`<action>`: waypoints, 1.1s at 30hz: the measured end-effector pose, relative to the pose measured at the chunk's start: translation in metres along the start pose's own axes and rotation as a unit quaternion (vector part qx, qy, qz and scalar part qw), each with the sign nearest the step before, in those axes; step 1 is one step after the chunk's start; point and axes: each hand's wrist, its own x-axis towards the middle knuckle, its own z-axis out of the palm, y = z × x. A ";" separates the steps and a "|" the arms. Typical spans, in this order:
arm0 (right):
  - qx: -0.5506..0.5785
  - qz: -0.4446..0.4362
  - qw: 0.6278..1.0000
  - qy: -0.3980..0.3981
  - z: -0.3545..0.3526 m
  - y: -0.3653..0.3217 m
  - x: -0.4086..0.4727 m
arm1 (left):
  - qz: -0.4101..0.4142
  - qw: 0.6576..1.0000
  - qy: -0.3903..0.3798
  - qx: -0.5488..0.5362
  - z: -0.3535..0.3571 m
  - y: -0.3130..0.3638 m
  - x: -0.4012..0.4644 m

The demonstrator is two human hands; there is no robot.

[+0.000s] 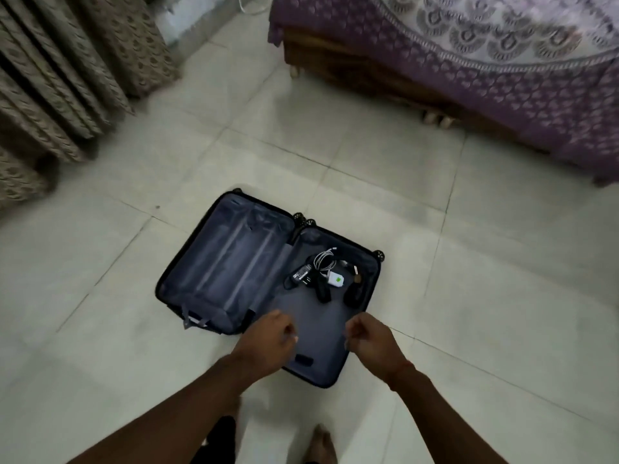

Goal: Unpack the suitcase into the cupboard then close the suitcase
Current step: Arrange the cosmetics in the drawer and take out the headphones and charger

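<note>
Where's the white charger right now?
White charger lies in the open suitcase's right half, among black cables, beyond the right hand.
</note>
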 end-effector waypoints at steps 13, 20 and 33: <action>-0.192 0.178 0.903 -0.340 0.092 0.166 0.333 | 0.111 0.988 0.012 0.104 0.184 -0.227 0.284; -0.211 0.014 0.971 0.108 0.174 0.236 0.394 | -0.153 0.980 -0.033 -0.123 0.214 -0.238 0.334; -0.363 -0.141 0.921 0.013 0.239 0.252 0.291 | -0.050 0.997 0.045 -0.025 0.216 -0.260 0.343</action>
